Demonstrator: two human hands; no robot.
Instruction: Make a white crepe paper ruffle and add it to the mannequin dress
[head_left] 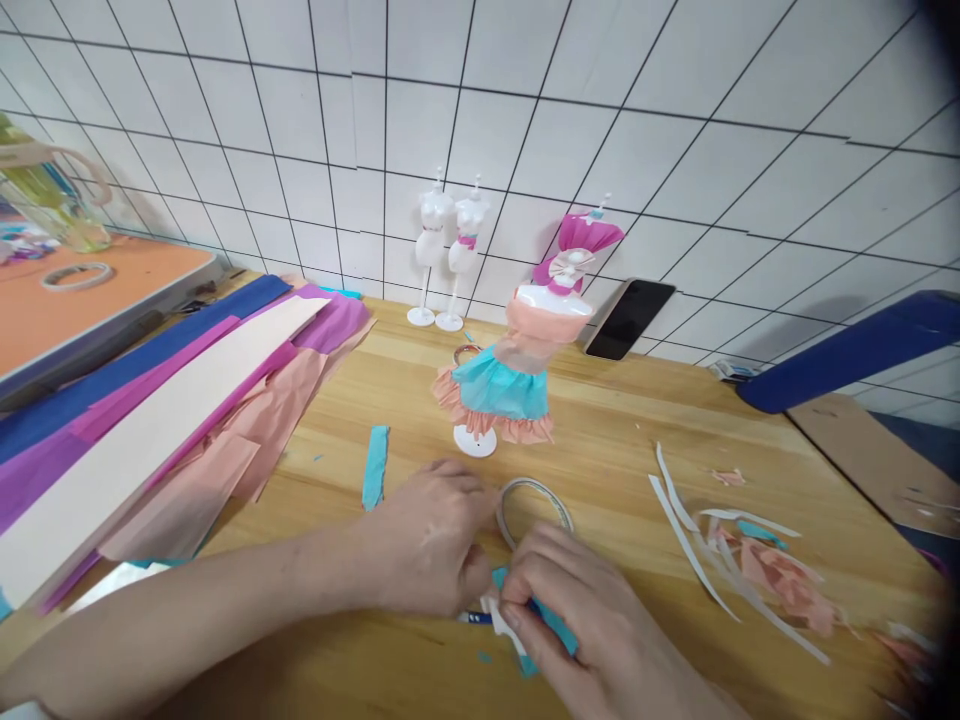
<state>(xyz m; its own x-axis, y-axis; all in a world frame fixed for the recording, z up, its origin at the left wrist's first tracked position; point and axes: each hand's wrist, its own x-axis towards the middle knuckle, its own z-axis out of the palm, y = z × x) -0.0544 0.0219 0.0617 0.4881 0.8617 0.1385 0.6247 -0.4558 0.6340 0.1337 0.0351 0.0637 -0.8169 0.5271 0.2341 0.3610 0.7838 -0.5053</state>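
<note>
My left hand (439,535) is closed over the table, its fingers curled down. Whatever its fingertips hold, if anything, is hidden. Close by on the right, my right hand (577,610) pinches a small white strip (508,628) between thumb and index finger, over a piece of turquoise crepe paper (556,632). A roll of tape (534,485) lies just beyond both hands, partly covered by the right one. Behind it a mini dress form wears a peach and turquoise paper dress (502,385) with ruffles. A turquoise paper strip (375,467) lies left of my left hand.
Layered crepe paper sheets (172,430) spread over the left side. Two bare white mini dress forms (433,230), another in magenta (589,235) and a phone (631,318) stand by the tiled wall. White strips and paper scraps (780,570) lie right, below a blue roll (847,350).
</note>
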